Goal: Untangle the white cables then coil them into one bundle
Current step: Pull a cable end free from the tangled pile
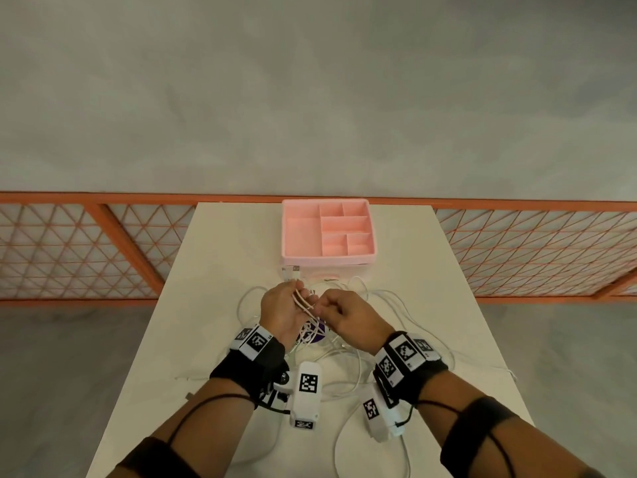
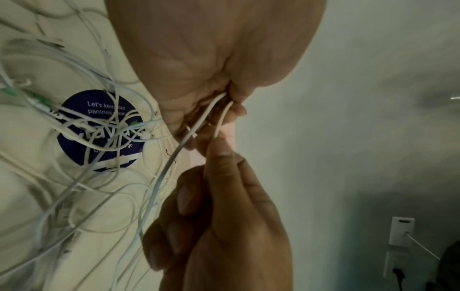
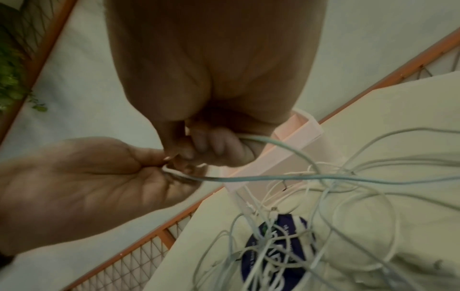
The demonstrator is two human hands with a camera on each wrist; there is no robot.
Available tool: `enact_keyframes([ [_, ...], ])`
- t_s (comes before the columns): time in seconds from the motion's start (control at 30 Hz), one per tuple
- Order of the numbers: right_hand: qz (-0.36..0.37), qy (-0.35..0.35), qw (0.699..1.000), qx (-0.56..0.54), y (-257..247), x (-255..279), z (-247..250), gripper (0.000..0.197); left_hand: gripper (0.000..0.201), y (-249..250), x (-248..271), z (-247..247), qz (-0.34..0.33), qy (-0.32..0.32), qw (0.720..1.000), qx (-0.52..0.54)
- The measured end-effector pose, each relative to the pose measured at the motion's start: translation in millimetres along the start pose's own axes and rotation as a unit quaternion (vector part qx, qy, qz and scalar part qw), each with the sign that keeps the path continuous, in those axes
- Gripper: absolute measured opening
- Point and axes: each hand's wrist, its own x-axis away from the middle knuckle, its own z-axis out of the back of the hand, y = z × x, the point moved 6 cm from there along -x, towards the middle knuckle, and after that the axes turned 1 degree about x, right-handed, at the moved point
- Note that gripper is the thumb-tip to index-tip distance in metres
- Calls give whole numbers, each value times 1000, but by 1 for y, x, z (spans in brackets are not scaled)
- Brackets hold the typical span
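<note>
A tangle of white cables (image 1: 310, 331) lies mid-table over a round purple sticker (image 2: 74, 110), with loops spreading to the right and toward me. My left hand (image 1: 287, 301) is palm-up above the tangle, its fingers curled round several strands (image 1: 302, 301). My right hand (image 1: 329, 307) sits right beside it and pinches one strand (image 2: 219, 126) between thumb and forefinger. In the right wrist view a cable (image 3: 273, 178) runs from the left hand (image 3: 87, 187) down to the pile (image 3: 273, 226). A USB plug (image 1: 292, 270) sticks out beyond the left fingers.
A pink compartment organizer (image 1: 327, 262) stands at the far middle of the white table (image 1: 213, 257), just behind the hands. An orange mesh fence (image 1: 86, 250) runs behind the table. Loose cable loops reach the table's right edge (image 1: 510, 372).
</note>
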Motion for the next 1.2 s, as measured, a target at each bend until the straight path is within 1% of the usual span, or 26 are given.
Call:
enact_keyframes([
  [0.1,-7,-14,999,29,8,4,10,16,29,9,-1,5,-13,13,999,36],
  [0.17,-13,-23,998,55,17,6,16,15,31,16,-2,7,-27,9,999,26],
  [0.23,-19,-17,992,125,30,7,25,11,32,23,-3,8,-47,3,999,-6],
  [0.27,-24,0,986,167,40,7,32,10,33,28,-4,10,-57,0,998,-22],
  [0.33,-79,54,972,215,71,9,54,10,35,38,-4,14,-61,-6,997,-37],
  [0.4,-172,118,950,232,106,19,82,10,35,50,-5,21,-62,-11,997,-45],
  [0.43,-212,142,939,230,120,24,95,10,36,56,-5,25,-66,-10,997,-49],
  [0.47,-237,157,934,217,129,28,104,13,36,61,-6,29,-72,-6,996,-53],
  [0.5,-245,163,937,188,129,28,109,16,36,65,-7,32,-79,0,995,-60],
  [0.53,-239,165,948,130,124,26,112,18,35,67,-8,35,-89,8,993,-75],
  [0.57,-225,168,959,50,114,23,112,20,35,68,-9,36,-102,16,989,-101],
  [0.6,-206,176,962,-38,102,20,113,25,35,68,-9,35,-118,23,983,-136],
  [0.63,-185,188,957,-122,88,17,114,30,37,67,-9,33,-136,24,975,-173],
  [0.67,-160,197,947,-194,71,14,115,30,39,65,-7,28,-155,19,966,-204],
  [0.7,-136,199,941,-239,55,11,115,26,40,63,-5,23,-173,9,959,-227],
  [0.73,-111,192,941,-257,38,8,113,19,40,60,-3,17,-187,-5,953,-240],
  [0.8,-68,142,960,-232,5,3,103,10,41,54,0,4,-212,-28,945,-249],
  [0.83,-52,104,971,-210,-10,2,95,11,40,53,2,-2,-225,-36,941,-249],
  [0.9,-23,26,984,-174,-38,1,76,17,30,52,5,-15,-241,-60,938,-242],
  [0.97,2,-24,984,-178,-61,3,65,19,22,47,7,-26,-225,-108,945,-210],
  [1.03,28,-43,975,-215,-78,4,65,22,22,40,8,-33,-192,-156,954,-171],
  [1.1,41,-42,966,-254,-89,2,72,27,26,35,10,-35,-182,-178,953,-163],
  [1.13,39,-37,963,-263,-92,1,76,28,29,35,8,-34,-188,-171,954,-157],
  [1.2,9,-10,969,-248,-88,-2,83,31,32,41,4,-26,-201,-117,966,-116],
])
